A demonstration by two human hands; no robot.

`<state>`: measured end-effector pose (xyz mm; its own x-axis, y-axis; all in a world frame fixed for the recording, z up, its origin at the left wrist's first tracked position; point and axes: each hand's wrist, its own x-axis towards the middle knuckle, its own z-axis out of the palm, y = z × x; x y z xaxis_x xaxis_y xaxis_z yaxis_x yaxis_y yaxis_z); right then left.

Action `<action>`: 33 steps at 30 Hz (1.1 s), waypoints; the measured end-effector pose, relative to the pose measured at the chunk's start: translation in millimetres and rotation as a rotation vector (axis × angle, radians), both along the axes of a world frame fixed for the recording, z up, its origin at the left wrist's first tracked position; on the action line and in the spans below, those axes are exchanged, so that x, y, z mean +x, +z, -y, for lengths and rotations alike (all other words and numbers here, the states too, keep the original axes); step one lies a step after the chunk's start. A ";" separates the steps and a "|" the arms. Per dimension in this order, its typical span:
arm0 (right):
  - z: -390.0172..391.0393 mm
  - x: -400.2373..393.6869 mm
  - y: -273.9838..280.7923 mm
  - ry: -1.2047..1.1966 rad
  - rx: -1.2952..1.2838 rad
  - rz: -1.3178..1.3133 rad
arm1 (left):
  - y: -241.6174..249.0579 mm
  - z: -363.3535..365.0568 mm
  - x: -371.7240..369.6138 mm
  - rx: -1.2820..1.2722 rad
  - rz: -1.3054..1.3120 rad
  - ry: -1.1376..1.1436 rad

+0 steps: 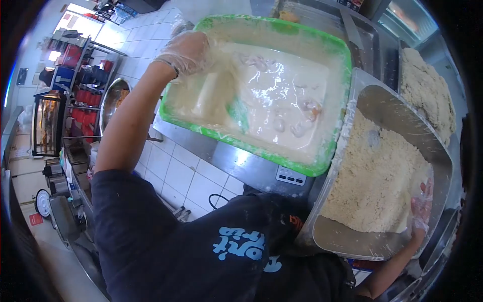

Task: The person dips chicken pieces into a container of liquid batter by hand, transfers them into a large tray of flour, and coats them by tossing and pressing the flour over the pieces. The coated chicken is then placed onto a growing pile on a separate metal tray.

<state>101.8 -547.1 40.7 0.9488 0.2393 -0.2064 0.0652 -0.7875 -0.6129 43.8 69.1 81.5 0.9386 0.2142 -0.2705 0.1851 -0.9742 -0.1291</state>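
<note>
My left hand (pixel 187 52), in a clear plastic glove, is over the upper left corner of a green-rimmed tub (pixel 216 132). Its fingers are turned down and mostly hidden, so what they hold, if anything, does not show. Pale, wet batter (pixel 261 88) fills the tub, with several pieces of food lying in it. At the far right my right hand (pixel 421 206), also gloved, is inside a metal bin (pixel 352 90). Its fingers are apart, beside the bin's wall and touching the edge of the crumbly, flour-like coating (pixel 377 176).
Another container of pale coating (pixel 427 85) stands at the upper right. Metal trays (pixel 365 45) lie behind the tub. On the left are a metal bowl (pixel 111 105), a rack with red items (pixel 85 118) and a lit display case (pixel 49 123). White floor tiles show below the tub.
</note>
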 end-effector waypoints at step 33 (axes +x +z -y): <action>8.3 -3.4 -7.7 -0.022 0.080 0.047 | -102.2 28.5 15.8 0.144 -0.050 -0.036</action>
